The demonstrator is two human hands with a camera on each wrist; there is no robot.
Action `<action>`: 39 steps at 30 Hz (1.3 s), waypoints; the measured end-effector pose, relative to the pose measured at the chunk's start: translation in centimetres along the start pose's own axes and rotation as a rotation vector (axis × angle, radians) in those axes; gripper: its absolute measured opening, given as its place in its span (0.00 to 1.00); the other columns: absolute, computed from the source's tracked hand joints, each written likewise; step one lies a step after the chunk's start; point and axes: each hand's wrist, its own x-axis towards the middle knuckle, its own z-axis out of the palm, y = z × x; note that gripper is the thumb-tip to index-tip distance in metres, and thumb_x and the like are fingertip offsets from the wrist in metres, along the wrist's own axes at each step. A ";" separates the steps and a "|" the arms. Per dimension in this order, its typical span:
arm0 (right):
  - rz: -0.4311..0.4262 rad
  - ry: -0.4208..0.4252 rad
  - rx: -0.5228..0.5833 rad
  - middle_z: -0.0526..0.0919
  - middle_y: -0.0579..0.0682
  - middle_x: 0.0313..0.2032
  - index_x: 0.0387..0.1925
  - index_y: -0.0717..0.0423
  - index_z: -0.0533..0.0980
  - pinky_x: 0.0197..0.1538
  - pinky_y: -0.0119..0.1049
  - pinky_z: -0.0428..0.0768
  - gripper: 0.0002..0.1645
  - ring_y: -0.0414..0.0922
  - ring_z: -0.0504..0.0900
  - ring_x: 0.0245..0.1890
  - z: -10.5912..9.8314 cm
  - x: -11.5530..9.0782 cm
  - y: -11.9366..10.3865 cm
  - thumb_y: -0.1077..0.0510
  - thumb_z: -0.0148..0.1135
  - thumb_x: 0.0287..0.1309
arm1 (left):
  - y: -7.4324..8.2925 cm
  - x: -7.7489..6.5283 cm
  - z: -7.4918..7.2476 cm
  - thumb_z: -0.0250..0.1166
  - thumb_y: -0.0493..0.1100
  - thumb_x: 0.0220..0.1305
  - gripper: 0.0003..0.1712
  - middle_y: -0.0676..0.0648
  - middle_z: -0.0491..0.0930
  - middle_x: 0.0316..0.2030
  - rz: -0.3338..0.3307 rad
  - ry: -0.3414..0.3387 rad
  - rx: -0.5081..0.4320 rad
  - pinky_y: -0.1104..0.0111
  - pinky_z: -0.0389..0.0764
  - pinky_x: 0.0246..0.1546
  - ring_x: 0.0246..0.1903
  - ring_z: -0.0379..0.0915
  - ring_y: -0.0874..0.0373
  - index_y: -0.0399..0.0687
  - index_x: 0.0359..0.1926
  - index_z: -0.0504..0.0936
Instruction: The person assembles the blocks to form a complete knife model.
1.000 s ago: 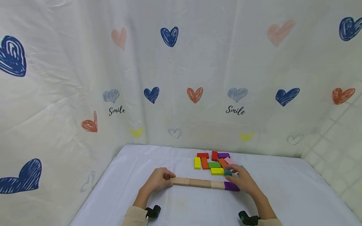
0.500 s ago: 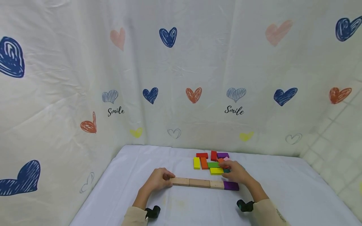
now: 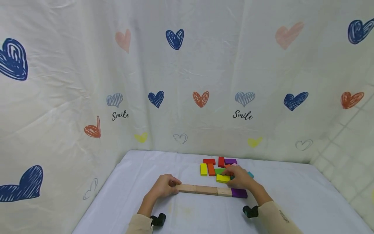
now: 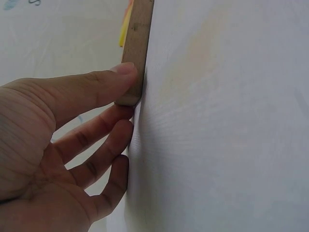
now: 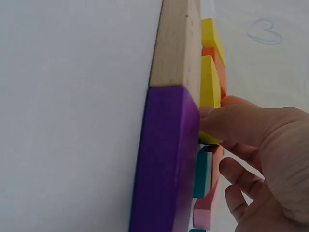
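Your left hand [image 3: 166, 187] is at the left end of the row of blocks [image 3: 206, 190], thumb and index finger pinching that end, the other fingers loosely bent. A black wrist device [image 3: 158, 219] sits at your left wrist, in front of the row. The row itself runs end to end, three plain wooden blocks [image 3: 186, 188] and then a purple block [image 3: 239, 193] at its right end. Behind the row, from the left, lie a far yellow block [image 3: 203, 169], a red block [image 3: 209, 161] farther back, and an orange block [image 3: 211, 169]. Next comes a green block [image 3: 219, 171], then, closest to the row, the near yellow block [image 3: 223, 178]. Your right hand [image 3: 241, 177], just behind the row's right end, pinches the near yellow block between thumb and fingers; I can't tell whether it is clear of the cloth [image 3: 204, 214]. A teal block [image 5: 203, 174] and a pink block [image 5: 202, 217] lie behind the row's purple end, mostly hidden by your right hand in the head view.
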 end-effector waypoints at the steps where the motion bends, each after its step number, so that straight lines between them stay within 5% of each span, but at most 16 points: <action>1: -0.011 0.003 0.001 0.81 0.41 0.41 0.46 0.41 0.85 0.59 0.59 0.76 0.22 0.45 0.74 0.47 -0.1 -0.1 -0.1 0.61 0.78 0.48 | 0.0 0.0 0.0 0.79 0.36 0.51 0.17 0.52 0.83 0.34 0.000 -0.001 0.002 0.69 0.73 0.33 0.33 0.71 0.62 0.52 0.43 0.92; 16: -0.134 -0.027 0.074 0.80 0.47 0.44 0.53 0.49 0.84 0.39 0.28 0.77 0.23 0.46 0.74 0.40 -3.9 -2.6 -0.9 0.67 0.73 0.55 | 0.0 -0.2 0.0 0.79 0.35 0.49 0.17 0.52 0.84 0.34 0.013 0.008 -0.025 0.71 0.74 0.33 0.32 0.72 0.65 0.51 0.43 0.92; 24: -0.135 -0.043 0.086 0.79 0.47 0.42 0.55 0.52 0.83 0.38 0.28 0.79 0.24 0.45 0.73 0.39 -5.6 -4.6 1.0 0.66 0.71 0.56 | -0.1 -0.2 0.0 0.79 0.35 0.49 0.17 0.51 0.83 0.34 0.016 0.009 -0.032 0.71 0.74 0.33 0.32 0.72 0.63 0.51 0.43 0.92; 39: -0.014 -0.072 0.152 0.82 0.51 0.46 0.53 0.51 0.84 0.37 0.29 0.79 0.22 0.47 0.74 0.38 -7.2 -8.3 6.4 0.66 0.73 0.55 | 0.2 -0.3 -0.1 0.79 0.35 0.50 0.17 0.51 0.84 0.34 0.013 0.009 -0.032 0.70 0.73 0.33 0.33 0.73 0.62 0.51 0.43 0.92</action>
